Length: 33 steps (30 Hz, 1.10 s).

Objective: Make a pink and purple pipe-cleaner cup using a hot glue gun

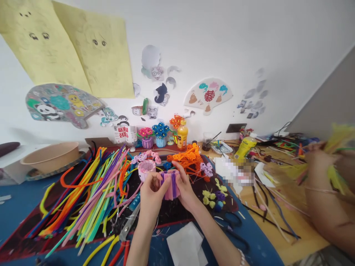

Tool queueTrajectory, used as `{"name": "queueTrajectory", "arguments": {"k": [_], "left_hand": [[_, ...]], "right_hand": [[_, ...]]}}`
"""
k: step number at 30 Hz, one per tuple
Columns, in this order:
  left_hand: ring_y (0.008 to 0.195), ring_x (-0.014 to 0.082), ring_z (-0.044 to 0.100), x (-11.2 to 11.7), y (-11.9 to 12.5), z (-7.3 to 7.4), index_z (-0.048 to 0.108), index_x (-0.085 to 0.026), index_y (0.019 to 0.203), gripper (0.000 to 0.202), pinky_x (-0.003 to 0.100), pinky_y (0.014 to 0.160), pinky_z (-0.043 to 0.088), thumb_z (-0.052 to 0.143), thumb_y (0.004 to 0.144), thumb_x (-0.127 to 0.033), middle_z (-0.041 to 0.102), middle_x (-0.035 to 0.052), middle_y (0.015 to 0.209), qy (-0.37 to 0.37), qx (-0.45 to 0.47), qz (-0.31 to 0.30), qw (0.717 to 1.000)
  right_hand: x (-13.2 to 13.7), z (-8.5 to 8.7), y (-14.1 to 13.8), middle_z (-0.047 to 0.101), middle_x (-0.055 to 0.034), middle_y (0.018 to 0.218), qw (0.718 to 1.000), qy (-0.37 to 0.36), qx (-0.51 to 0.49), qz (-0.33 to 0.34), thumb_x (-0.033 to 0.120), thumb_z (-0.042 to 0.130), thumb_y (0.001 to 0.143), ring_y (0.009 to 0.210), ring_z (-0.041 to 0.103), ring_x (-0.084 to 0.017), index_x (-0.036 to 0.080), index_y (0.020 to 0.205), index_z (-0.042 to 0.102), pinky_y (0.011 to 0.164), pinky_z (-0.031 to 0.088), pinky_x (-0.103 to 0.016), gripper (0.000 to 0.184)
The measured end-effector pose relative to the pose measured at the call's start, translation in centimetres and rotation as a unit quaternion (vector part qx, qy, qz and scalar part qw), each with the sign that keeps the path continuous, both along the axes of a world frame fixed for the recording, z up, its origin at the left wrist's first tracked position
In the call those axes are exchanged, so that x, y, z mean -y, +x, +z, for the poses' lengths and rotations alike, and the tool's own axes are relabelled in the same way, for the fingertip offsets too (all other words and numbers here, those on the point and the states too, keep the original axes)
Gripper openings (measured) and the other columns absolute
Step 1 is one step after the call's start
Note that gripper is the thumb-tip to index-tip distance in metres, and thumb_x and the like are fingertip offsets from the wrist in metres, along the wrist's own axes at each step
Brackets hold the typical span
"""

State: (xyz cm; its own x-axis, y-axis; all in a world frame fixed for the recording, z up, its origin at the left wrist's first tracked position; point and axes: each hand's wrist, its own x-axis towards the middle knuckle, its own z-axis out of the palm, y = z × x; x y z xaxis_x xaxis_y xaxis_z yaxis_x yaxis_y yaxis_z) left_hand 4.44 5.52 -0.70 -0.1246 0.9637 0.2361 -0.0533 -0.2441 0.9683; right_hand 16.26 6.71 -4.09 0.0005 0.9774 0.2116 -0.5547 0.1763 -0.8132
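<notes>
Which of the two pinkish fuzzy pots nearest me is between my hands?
The fuzzy pot with bold pink and purple stripes, held by your left hand and right hand. The pale pink fuzzy pot sits beyond the left hand, without bold stripes.

Pipe cleaners (101, 195) crowd beside the left hand (152, 192), orange loops (190, 157) beyond; over the flat paper (185, 244), passage is open.

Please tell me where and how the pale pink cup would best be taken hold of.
I'd pinch the left wall of the pale pink cup near its rim, coming from above and the left: its round mouth faces up, the left hand is close in front, and pink fuzzy loops lie just behind.
</notes>
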Motion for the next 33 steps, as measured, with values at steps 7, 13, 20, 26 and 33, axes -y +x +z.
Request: {"name": "queueTrajectory", "arguments": {"k": [7, 13, 20, 26, 33], "left_hand": [[0.091, 0.0179, 0.057, 0.9, -0.3, -1.0, 0.056, -0.021, 0.115, 0.043, 0.025, 0.071, 0.047, 0.067, 0.081, -0.046, 0.061, 0.0065, 0.112, -0.016, -0.045, 0.007, 0.999], [0.107, 0.0269, 0.062, 1.2, -0.2, -1.4, 0.041, -0.023, 0.138, 0.072, 0.040, 0.090, 0.050, 0.072, 0.076, -0.042, 0.060, 0.0112, 0.128, -0.063, -0.080, -0.060, 0.993], [0.112, 0.0282, 0.056, 1.3, -0.5, -0.5, 0.048, -0.022, 0.129, 0.062, 0.041, 0.090, 0.050, 0.073, 0.074, -0.034, 0.055, 0.0115, 0.124, 0.053, -0.179, 0.065, 0.980], [0.114, 0.0306, 0.055, 1.3, -0.5, -0.3, 0.051, -0.021, 0.126, 0.060, 0.044, 0.095, 0.047, 0.072, 0.072, -0.036, 0.056, 0.0128, 0.121, 0.055, -0.208, 0.078, 0.973], [0.105, 0.0323, 0.064, 1.6, -0.6, 0.2, 0.059, -0.016, 0.120, 0.060, 0.042, 0.089, 0.051, 0.073, 0.071, -0.048, 0.069, 0.0125, 0.114, -0.100, -0.128, 0.002, 0.987]], "right_hand": [[-0.1, 0.1, -0.3, 0.067, -0.0041, 0.107, 0.998, -0.039, -0.057, -0.001, 0.060, 0.071, 0.078, 0.098, 0.066, -0.023, 0.030, 0.132, 0.047, 0.082, 0.054, -0.035, 0.066], [0.8, 1.0, 0.1, 0.064, -0.0050, 0.123, 0.998, -0.037, -0.056, -0.013, 0.060, 0.061, 0.086, 0.116, 0.060, -0.023, 0.032, 0.132, 0.051, 0.096, 0.050, -0.039, 0.055], [1.5, 1.6, 0.2, 0.044, -0.0050, 0.148, 0.995, 0.027, 0.080, 0.052, 0.044, 0.082, 0.074, 0.138, 0.040, -0.025, 0.033, 0.142, 0.042, 0.116, 0.030, -0.042, 0.080], [1.5, 0.8, -0.4, 0.053, -0.0053, 0.141, 0.991, 0.030, 0.124, 0.043, 0.045, 0.074, 0.082, 0.133, 0.046, -0.026, 0.031, 0.138, 0.048, 0.114, 0.033, -0.045, 0.064], [1.7, 1.0, 0.5, 0.056, -0.0072, 0.136, 0.979, -0.011, 0.194, -0.063, 0.064, 0.058, 0.085, 0.126, 0.051, -0.027, 0.030, 0.128, 0.058, 0.107, 0.041, -0.040, 0.055]]}}
